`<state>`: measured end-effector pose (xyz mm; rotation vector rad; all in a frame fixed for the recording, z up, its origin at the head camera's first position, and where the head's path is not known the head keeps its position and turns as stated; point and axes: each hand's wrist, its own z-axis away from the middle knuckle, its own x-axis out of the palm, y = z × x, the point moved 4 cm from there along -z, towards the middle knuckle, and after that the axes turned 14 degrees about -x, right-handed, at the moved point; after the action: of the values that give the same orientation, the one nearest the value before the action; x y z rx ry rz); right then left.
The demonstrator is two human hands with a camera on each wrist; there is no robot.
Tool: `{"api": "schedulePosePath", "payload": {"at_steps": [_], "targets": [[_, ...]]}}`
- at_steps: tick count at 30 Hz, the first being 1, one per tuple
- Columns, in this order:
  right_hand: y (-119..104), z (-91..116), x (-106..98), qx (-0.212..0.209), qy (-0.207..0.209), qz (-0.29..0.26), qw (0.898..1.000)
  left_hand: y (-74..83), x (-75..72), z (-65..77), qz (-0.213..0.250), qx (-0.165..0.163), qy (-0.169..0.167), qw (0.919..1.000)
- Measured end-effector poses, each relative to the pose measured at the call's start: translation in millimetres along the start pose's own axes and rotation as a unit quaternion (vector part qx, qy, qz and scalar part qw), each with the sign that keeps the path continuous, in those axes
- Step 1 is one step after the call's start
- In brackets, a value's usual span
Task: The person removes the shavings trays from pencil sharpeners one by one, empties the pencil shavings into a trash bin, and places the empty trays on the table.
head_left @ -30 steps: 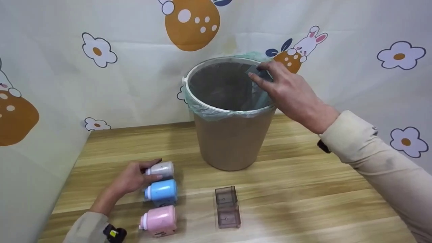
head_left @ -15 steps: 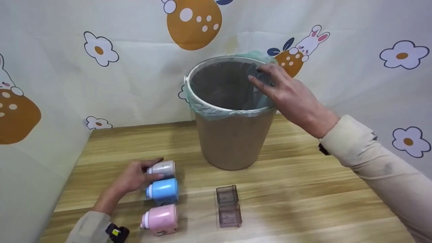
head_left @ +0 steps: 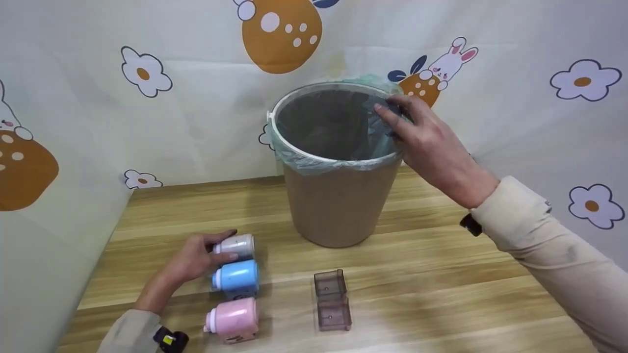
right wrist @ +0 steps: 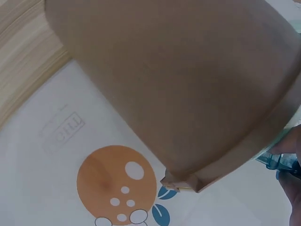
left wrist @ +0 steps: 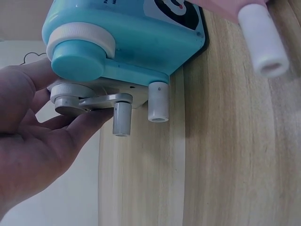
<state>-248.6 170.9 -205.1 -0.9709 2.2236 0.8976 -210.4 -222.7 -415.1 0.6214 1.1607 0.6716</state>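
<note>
My left hand (head_left: 192,259) holds the white crank pencil sharpener (head_left: 240,246), thumb and fingers around its body. Close beside it is a blue sharpener (head_left: 239,277), then a pink one (head_left: 233,317) nearer me. The left wrist view shows their crank handles (left wrist: 122,120). At the right rim of a brown bin (head_left: 341,206), my right hand (head_left: 429,139) pinches a clear bluish plastic piece (right wrist: 277,161), probably a shavings drawer; fingers hide most of it. Two smoky see-through drawers (head_left: 333,315) lie end to end on the wooden table.
A thin green liner (head_left: 314,166) folds over the bin's rim, bunched at the back right. Behind the wooden tabletop (head_left: 441,274) hangs a pale cloth (head_left: 206,113) printed with flowers, rabbits and orange fruit.
My right hand has shifted slightly right, from above the bin's mouth closer to its right rim. The left hand and the sharpeners stay where they were.
</note>
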Motion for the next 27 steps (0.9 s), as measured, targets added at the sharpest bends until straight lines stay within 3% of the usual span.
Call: {"api": "schedulePosePath", "payload": {"at_steps": [7, 19, 27], "targets": [[0, 2, -5, 0.098, 0.022, -0.091, 0.991, -1.3, 1.5, 1.0, 0.004, -0.013, 0.003, 0.9999], [-7, 9, -8, 0.164, 0.063, -0.145, 0.974, -2.3, 2.7, 1.5, 0.006, -0.016, 0.0, 0.9998], [-11, 12, -11, 0.239, 0.092, -0.216, 0.942, -1.7, 1.5, 1.4, -0.006, -0.03, 0.007, 0.9995]]}}
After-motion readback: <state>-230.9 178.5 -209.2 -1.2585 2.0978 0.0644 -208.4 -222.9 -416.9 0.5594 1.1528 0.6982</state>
